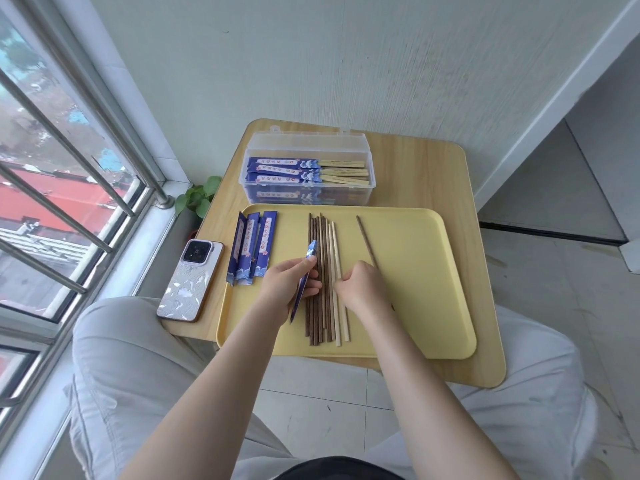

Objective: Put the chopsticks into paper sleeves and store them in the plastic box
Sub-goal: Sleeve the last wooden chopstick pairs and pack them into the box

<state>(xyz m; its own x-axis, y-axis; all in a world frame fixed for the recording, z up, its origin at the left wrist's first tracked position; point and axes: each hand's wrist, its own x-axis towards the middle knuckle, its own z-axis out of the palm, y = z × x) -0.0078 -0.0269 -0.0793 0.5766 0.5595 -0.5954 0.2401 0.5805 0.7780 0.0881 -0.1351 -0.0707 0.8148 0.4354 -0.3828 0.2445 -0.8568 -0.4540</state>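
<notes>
Chopsticks [323,278], slim wooden rods, under the right hand's [360,287] curled fingers; left hand [289,285] pinches a flat paper sleeve [304,278].

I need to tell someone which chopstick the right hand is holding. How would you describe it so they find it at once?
Start at the yellow tray on the small wooden table. Right of the bundle of chopsticks lying in the tray's middle, the single dark chopstick rises slanted from the right hand. It alone lies apart and angled; the others lie packed side by side.
</notes>
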